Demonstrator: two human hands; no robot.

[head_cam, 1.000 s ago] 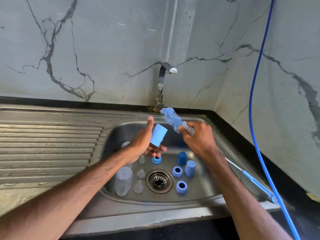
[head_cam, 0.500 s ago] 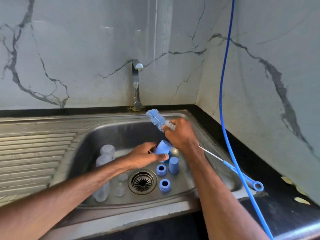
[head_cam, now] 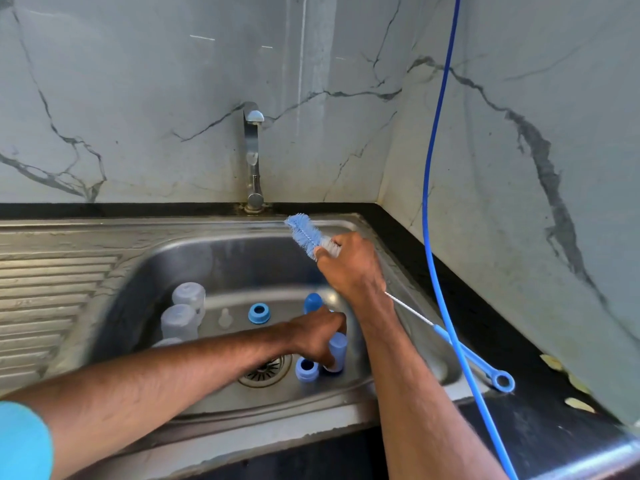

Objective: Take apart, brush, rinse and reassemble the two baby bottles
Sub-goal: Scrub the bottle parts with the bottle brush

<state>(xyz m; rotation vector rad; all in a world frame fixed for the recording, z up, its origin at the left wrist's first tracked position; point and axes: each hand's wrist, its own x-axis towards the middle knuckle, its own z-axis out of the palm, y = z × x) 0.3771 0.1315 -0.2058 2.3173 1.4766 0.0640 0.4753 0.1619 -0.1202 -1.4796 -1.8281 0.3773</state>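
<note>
Pale-blue cylindrical plastic cap (head_cam: 338, 349), upright on stainless-steel sink (head_cam: 225, 265) floor beside drain (head_cam: 266, 370) — light, rigid, likely wet-slick, best pinched round its sides; left hand (head_cam: 317, 336) curls over it, right hand (head_cam: 349, 268) grips blue-bristled wire bottle brush (head_cam: 304, 233).

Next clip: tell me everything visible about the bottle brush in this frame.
The bottle brush is long and thin: a fluffy blue bristle head turning white near the grip, a twisted wire shaft, and a blue plastic handle ending in a ring. The right hand grips it just below the bristles. It is tilted, head up toward the tap, over the sink, handle trailing over the right rim. It touches no bottle part.
</note>
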